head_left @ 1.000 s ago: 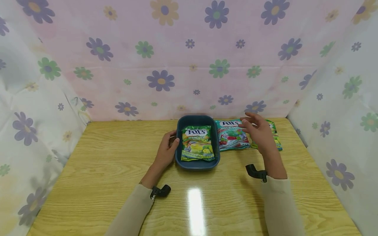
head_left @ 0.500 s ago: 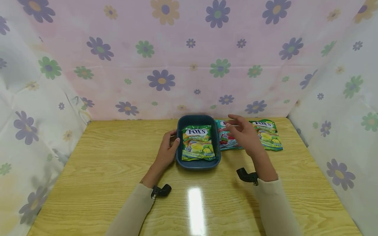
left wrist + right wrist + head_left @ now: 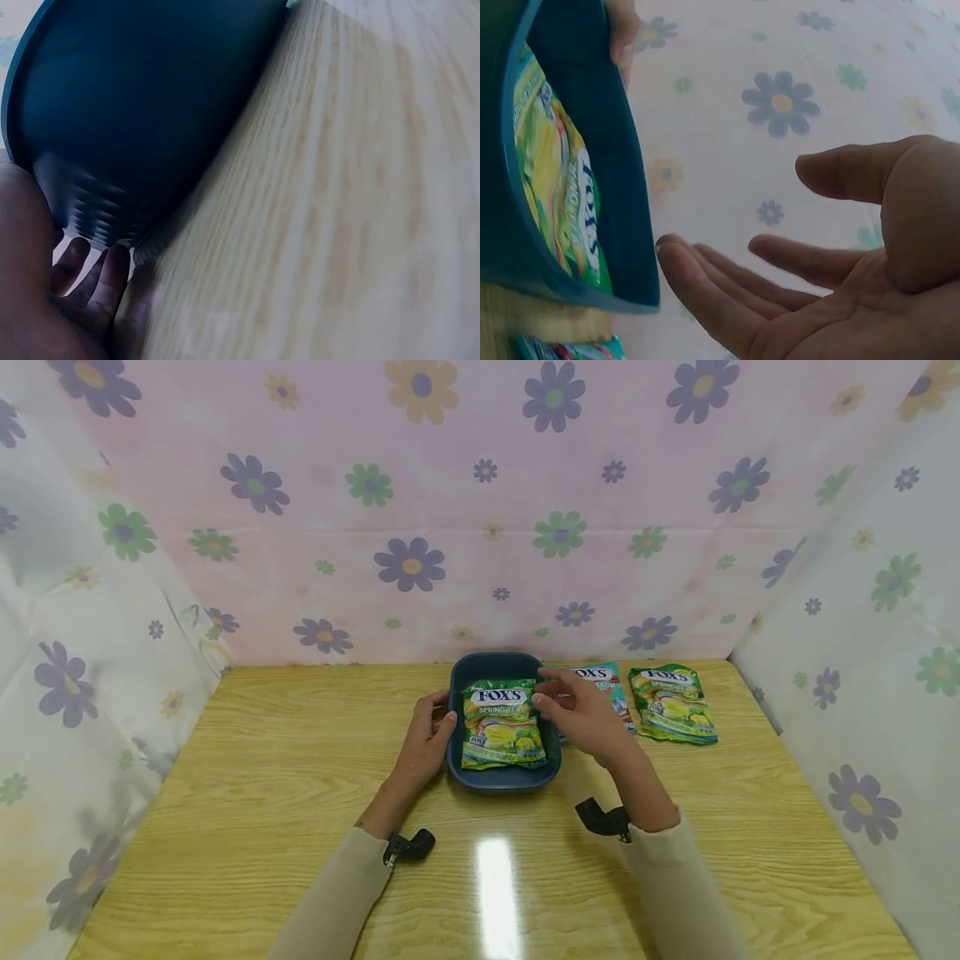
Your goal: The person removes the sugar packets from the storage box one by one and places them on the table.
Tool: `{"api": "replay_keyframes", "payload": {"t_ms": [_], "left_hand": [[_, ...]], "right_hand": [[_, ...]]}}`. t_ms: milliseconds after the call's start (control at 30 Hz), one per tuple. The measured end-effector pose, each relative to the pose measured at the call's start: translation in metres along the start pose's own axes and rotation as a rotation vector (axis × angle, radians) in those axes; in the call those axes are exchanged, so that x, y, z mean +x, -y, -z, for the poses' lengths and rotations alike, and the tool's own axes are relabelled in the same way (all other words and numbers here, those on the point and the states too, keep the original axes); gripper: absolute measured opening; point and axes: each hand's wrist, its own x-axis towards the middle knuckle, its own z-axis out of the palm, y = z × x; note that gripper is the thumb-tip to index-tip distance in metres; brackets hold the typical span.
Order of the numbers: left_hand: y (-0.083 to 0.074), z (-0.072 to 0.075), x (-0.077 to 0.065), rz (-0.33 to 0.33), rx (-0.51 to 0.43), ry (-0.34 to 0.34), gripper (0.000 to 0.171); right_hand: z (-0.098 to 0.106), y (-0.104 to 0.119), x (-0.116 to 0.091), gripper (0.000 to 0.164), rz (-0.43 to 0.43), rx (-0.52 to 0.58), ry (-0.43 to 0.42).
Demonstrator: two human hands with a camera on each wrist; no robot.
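A dark blue plastic bin [image 3: 504, 778] stands on the table, and a green FOX'S Spring Tea candy bag [image 3: 502, 727] lies inside it. My left hand [image 3: 422, 745] holds the bin at its left side, thumb at the rim and fingers against the outer wall. In the left wrist view, the fingers [image 3: 112, 274] are bent near the ridged wall. My right hand [image 3: 588, 714] hovers by the right rim, with thumb and fingers spread apart. Nothing lies between the fingers [image 3: 682, 274] in the right wrist view. Behind this hand, a teal FOX'S candy bag [image 3: 621, 697] is partly hidden.
Another green FOX'S Spring Tea bag [image 3: 673, 703] lies to the right of the teal one. Flower-printed cloth [image 3: 420, 618] rises behind the wooden table [image 3: 322, 735] and at both sides. Each wrist wears a small black camera.
My right hand has moved left, from over the candy bags on the right to the bin's right rim, uncovering the right-hand Spring Tea bag. My left hand has stayed at the bin.
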Motion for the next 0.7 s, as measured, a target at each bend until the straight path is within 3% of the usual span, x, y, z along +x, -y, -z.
{"api": "replay_keyframes", "payload": {"t_ms": [400, 700], "left_hand": [[0.0, 0.001, 0.0, -0.007, 0.007, 0.014, 0.047], [0.0, 0.001, 0.001, -0.016, 0.007, 0.018, 0.047]], "right_hand": [[-0.024, 0.004, 0.013, 0.074, -0.22, -0.065, 0.108], [-0.038, 0.008, 0.02, 0.081, -0.261, -0.185, 0.117]]}}
